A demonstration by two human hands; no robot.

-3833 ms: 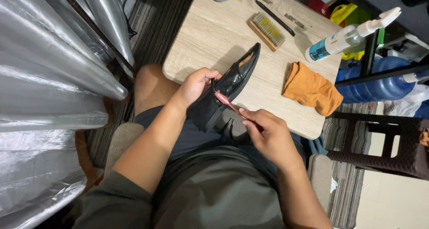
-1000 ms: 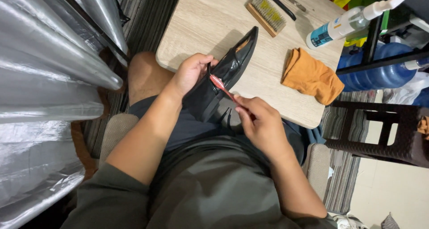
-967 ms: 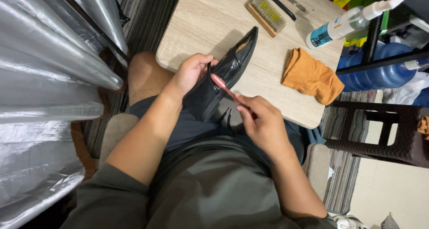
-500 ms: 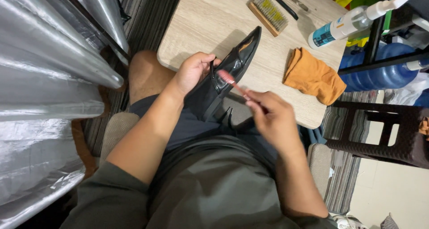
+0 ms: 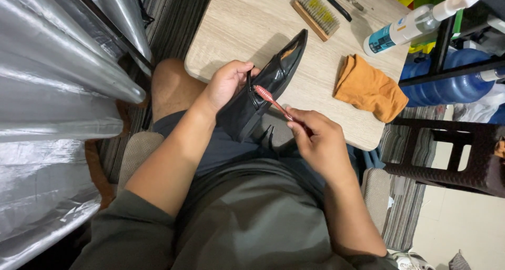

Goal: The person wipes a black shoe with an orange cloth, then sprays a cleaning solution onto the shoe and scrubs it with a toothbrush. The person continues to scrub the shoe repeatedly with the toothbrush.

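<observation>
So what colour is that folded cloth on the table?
Orange cloth, clearest in the head view.

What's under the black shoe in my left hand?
The black shoe's toe hangs over the wooden table; its heel end sits above my lap. The left hand grips its side. The sole underneath is hidden.
</observation>
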